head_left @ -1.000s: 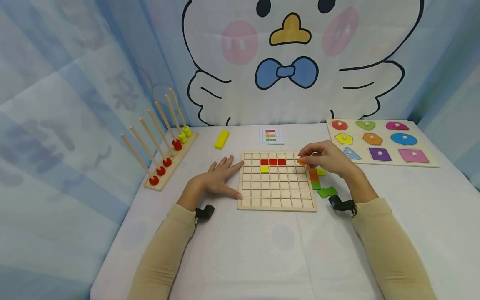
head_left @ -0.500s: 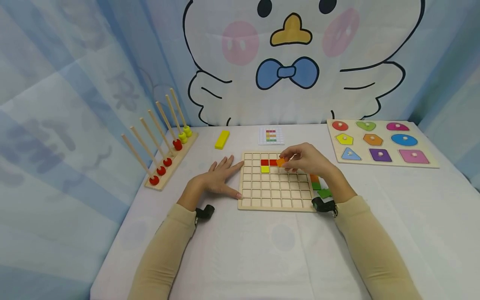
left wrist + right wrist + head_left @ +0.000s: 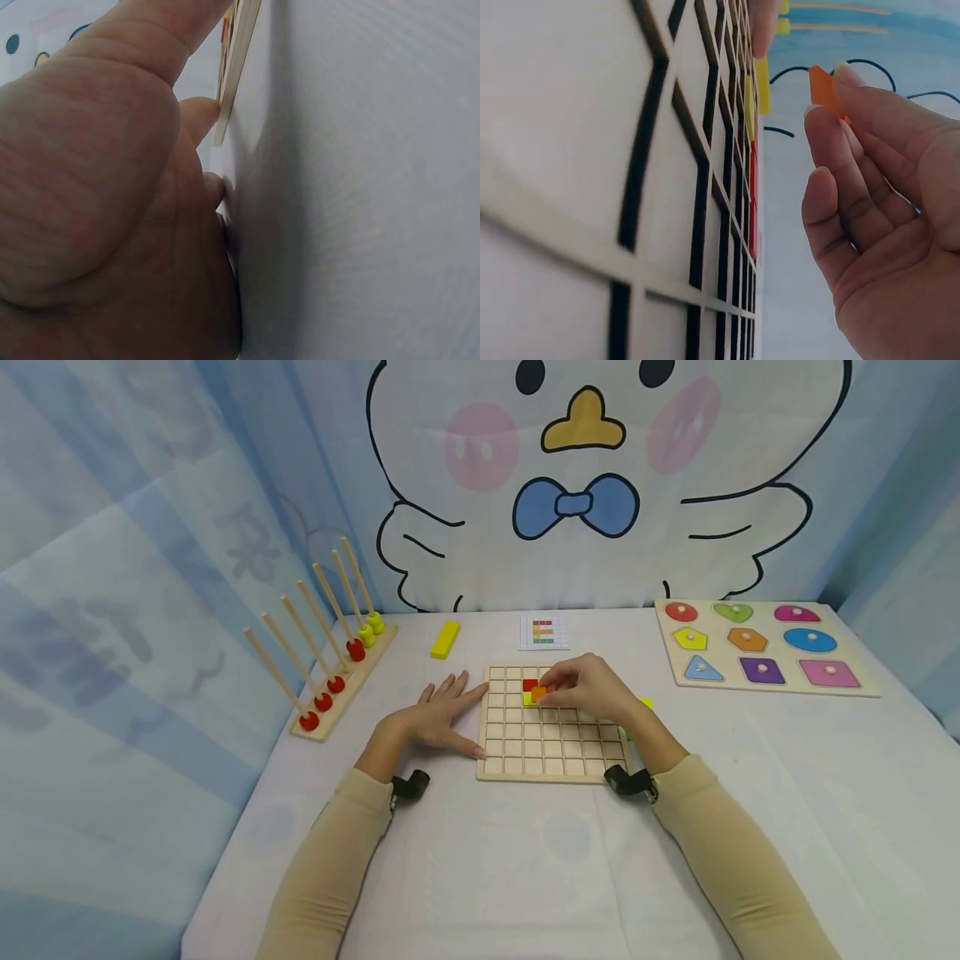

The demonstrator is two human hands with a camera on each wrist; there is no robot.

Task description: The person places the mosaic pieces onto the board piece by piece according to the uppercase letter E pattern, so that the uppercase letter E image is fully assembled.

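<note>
My right hand (image 3: 588, 687) pinches an orange square tile (image 3: 538, 694) between thumb and fingers above the wooden grid board (image 3: 525, 750). In the right wrist view the orange tile (image 3: 825, 91) is held apart from the board's surface. Under it in the head view, a yellow tile (image 3: 528, 700) lies in a cell, partly covered. A red tile (image 3: 529, 684) shows behind it; the other red tiles of that row are mostly behind my right hand. My left hand (image 3: 438, 717) lies with fingers spread, thumb and index finger touching the board's left edge.
Behind the board lies a printed pattern card (image 3: 543, 632), with a yellow block (image 3: 445, 640) to its left. A wooden bead-peg stand (image 3: 345, 683) is at the left. The shape puzzle board (image 3: 765, 645) lies at the back right. Loose tiles beside the grid are mostly behind my right wrist.
My right hand has carried the orange tile leftward from the board's right edge to over the yellow tile. My left hand has stayed in place.
</note>
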